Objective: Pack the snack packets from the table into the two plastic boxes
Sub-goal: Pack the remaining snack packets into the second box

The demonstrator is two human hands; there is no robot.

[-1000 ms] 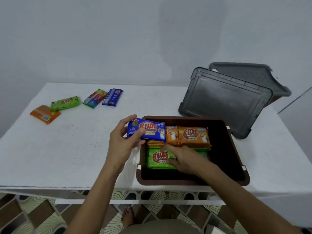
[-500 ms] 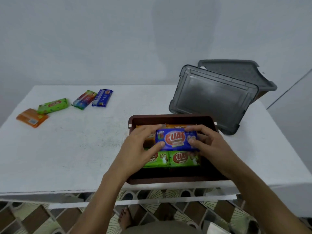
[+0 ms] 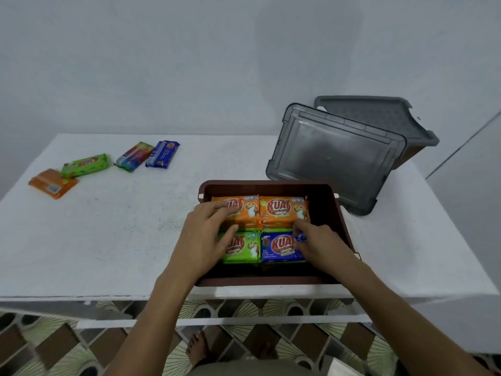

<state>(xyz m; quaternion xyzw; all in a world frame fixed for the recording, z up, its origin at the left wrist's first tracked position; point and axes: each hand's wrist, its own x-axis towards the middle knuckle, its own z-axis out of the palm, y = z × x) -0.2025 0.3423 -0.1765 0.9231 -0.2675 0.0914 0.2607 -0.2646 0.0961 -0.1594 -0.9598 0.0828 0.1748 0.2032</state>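
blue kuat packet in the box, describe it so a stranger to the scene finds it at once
On the white table, find the open brown box at the near edge. The blue KUAT packet lies in its near row on the right, with the right hand at its right end. It is the only blue packet inside: a green packet lies beside it, orange packets behind.

Both forearms are bare all the way down to the lower edge of the picture. The left hand (image 3: 202, 240) and the right hand (image 3: 322, 246) are bare too, with long, slim fingers (image 3: 217, 210). Lower down one bare foot (image 3: 198, 348) shows with its toes. At the very bottom is a strip of dull olive-grey cloth (image 3: 244, 370), part of the clothing; I cannot tell which garment.
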